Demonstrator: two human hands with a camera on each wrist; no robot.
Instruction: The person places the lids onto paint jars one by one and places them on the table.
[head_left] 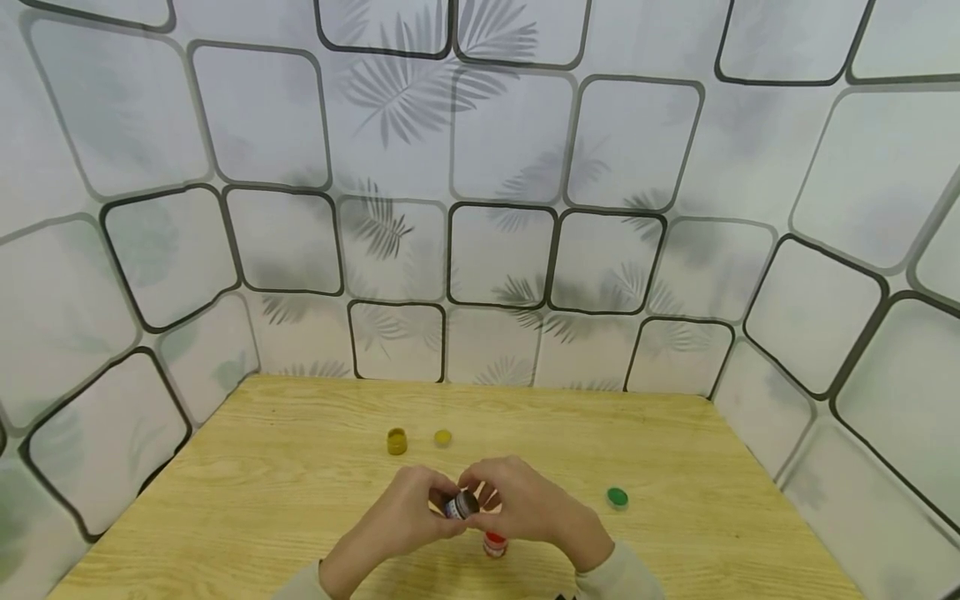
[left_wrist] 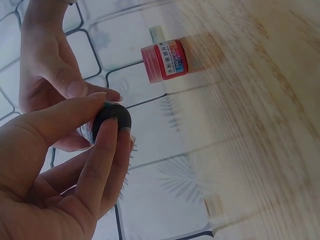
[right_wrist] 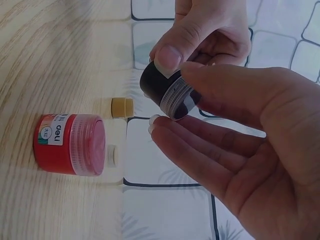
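My left hand (head_left: 411, 510) holds a small paint jar (head_left: 462, 504) with a black bottom and a clear ribbed lid, tilted above the table. In the left wrist view its fingers lie on the jar's black base (left_wrist: 112, 120). My right hand (right_wrist: 250, 130) is at the lid end, thumb against the jar (right_wrist: 167, 90). Its other fingers (right_wrist: 200, 145) are nearly straight and spread below the lid. Beneath the hands a red paint jar (right_wrist: 57, 145) stands upright with its clear lid on, partly covered by the right hand in the head view.
Farther back on the wooden table (head_left: 315, 475) stand a yellow jar (head_left: 397, 442) without a lid and, beside it, a small yellow-topped lid (head_left: 443, 437). A green lid-like disc (head_left: 617, 498) lies to the right. Patterned cloth walls (head_left: 495, 250) enclose the table's back and sides.
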